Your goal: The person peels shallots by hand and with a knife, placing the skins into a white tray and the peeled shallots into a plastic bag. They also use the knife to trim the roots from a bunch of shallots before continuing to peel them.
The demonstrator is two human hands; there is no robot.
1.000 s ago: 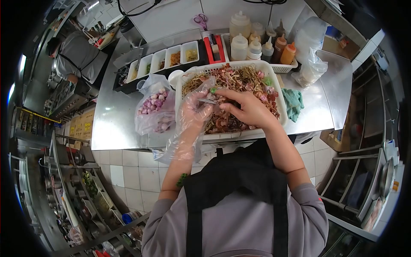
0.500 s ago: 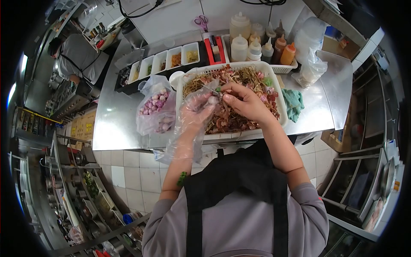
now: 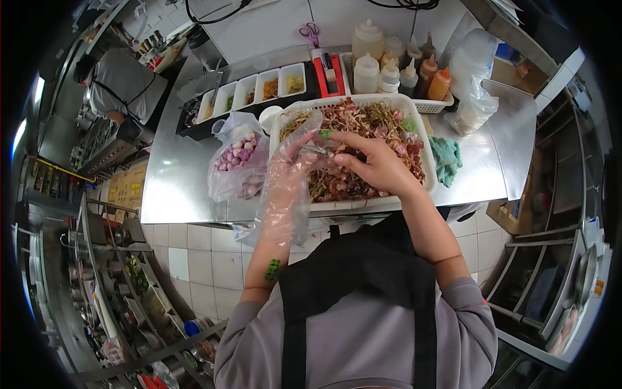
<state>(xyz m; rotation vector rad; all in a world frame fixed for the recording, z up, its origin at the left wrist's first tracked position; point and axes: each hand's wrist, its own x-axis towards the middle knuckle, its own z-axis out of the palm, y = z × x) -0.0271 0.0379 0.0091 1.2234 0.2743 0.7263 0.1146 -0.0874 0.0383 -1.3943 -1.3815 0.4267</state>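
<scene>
My left hand (image 3: 293, 159), in a loose clear plastic glove, is raised over the left part of a white basket (image 3: 429, 170). Its fingers look stretched and apart, and no bulb shows in it. My bare right hand (image 3: 379, 165) is closed, thumb towards forefinger, on a thin metal blade that looks like a small knife (image 3: 315, 149); its handle is hidden. A small green patch shows by the forefinger's tip. Below both hands, the basket is heaped with dry shallot skins and stalks (image 3: 350, 178). Left of it, pinkish peeled shallots (image 3: 236, 154) lie in a clear plastic bag (image 3: 223, 185).
Behind stand a rack of white ingredient tubs (image 3: 271, 87), a red-framed holder (image 3: 328, 74) and several squeeze bottles (image 3: 367, 74). A teal cloth (image 3: 446, 159) and a bagged pale item (image 3: 473, 110) are at the right. A co-worker (image 3: 123, 81) stands far left.
The pale shallot seen in my left hand no longer shows there. My left fingers have straightened upward. The blade has dropped slightly lower between the hands.
</scene>
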